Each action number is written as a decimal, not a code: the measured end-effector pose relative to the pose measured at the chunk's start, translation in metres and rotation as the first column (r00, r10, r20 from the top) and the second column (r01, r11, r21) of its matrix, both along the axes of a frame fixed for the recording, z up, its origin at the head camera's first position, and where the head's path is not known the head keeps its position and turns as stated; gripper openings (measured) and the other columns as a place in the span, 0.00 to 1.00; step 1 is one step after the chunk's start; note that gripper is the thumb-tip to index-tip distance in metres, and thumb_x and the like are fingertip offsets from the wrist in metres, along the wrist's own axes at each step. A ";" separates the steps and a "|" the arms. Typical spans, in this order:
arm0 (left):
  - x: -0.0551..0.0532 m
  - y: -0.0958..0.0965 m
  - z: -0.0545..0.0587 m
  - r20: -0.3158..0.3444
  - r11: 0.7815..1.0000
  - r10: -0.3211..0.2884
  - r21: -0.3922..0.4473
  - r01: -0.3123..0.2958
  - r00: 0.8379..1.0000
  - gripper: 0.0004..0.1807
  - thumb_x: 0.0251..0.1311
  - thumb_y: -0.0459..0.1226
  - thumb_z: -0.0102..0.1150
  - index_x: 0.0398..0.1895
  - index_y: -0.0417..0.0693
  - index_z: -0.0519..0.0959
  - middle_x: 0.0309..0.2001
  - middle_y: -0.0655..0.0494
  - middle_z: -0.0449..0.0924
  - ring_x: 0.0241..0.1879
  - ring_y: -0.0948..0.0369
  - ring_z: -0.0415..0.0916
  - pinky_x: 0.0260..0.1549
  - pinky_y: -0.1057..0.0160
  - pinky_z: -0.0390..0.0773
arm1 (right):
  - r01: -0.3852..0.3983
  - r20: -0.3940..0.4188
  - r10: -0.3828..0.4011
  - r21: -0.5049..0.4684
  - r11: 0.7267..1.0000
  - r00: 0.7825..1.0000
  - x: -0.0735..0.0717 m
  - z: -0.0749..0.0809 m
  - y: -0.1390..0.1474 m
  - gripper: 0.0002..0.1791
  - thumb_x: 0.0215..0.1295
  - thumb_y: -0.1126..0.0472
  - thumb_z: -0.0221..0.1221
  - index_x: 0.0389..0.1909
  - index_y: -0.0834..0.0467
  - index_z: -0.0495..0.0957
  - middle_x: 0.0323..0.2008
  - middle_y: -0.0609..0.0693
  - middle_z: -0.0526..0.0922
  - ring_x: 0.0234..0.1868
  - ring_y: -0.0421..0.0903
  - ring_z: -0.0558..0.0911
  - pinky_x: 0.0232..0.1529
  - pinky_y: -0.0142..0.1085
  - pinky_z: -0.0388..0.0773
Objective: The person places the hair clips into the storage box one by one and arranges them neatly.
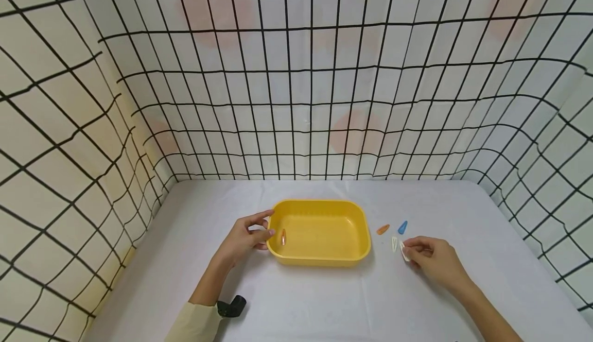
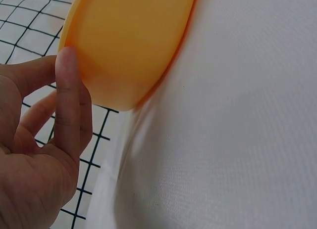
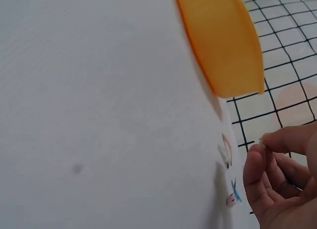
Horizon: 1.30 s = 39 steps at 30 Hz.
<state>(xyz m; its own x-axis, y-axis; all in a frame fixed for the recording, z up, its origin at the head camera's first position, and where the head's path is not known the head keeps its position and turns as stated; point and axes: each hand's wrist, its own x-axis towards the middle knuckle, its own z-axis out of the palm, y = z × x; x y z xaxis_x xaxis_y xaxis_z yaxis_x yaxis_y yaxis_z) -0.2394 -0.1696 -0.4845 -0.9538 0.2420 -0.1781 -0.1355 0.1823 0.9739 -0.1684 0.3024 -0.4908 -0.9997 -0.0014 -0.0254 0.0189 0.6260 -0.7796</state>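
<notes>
A yellow plastic basin stands on the table, with one orange snap hair clip inside near its left end. My left hand holds the basin's left rim, the thumb on the near side and fingers behind, as the left wrist view also shows. To the right of the basin, my right hand pinches a white hair clip between thumb and fingertips; in the right wrist view only a small white bit shows. Close by lie another white clip, an orange clip and a blue clip.
A white cloth covers the table. White sheeting with a black grid rises behind the table and at both sides. A black device sits at the left wrist beside a pale sleeve.
</notes>
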 end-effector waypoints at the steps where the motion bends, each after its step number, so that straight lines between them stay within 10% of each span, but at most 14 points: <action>1: 0.000 0.000 0.000 -0.002 1.000 -0.003 0.000 0.003 1.000 0.32 0.60 0.35 0.72 0.70 0.60 0.77 0.49 0.48 0.72 0.30 0.57 0.80 0.33 0.61 0.90 | -0.002 0.009 0.002 -0.032 0.999 1.000 -0.001 0.002 -0.001 0.18 0.71 0.54 0.65 0.52 0.65 0.83 0.35 0.52 0.87 0.29 0.39 0.85 0.31 0.30 0.84; 10: 0.000 -0.001 0.000 -0.002 1.000 0.008 -0.006 -0.008 1.000 0.32 0.60 0.35 0.72 0.69 0.61 0.77 0.49 0.48 0.73 0.31 0.57 0.81 0.33 0.60 0.90 | -0.007 0.062 0.026 -0.287 0.958 0.998 -0.013 0.016 -0.018 0.23 0.71 0.57 0.65 0.57 0.72 0.78 0.40 0.57 0.85 0.34 0.41 0.87 0.40 0.34 0.89; 39: 0.001 -0.001 -0.001 -0.001 1.000 0.011 -0.010 -0.011 1.000 0.32 0.60 0.34 0.72 0.69 0.62 0.78 0.49 0.48 0.73 0.31 0.56 0.82 0.34 0.60 0.90 | -0.115 0.073 0.171 -0.485 0.867 0.982 -0.049 0.036 -0.104 0.19 0.70 0.62 0.65 0.54 0.71 0.77 0.38 0.55 0.85 0.35 0.47 0.88 0.42 0.35 0.90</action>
<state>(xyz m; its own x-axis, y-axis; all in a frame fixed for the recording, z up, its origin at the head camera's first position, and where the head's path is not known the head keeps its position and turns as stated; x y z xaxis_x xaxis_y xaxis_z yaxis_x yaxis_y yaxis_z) -0.2385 -0.1704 -0.4859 -0.9566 0.2297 -0.1795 -0.1366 0.1910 0.9721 -0.2170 0.1986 -0.4553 -0.9783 -0.1844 -0.0945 0.0607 0.1806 -0.9817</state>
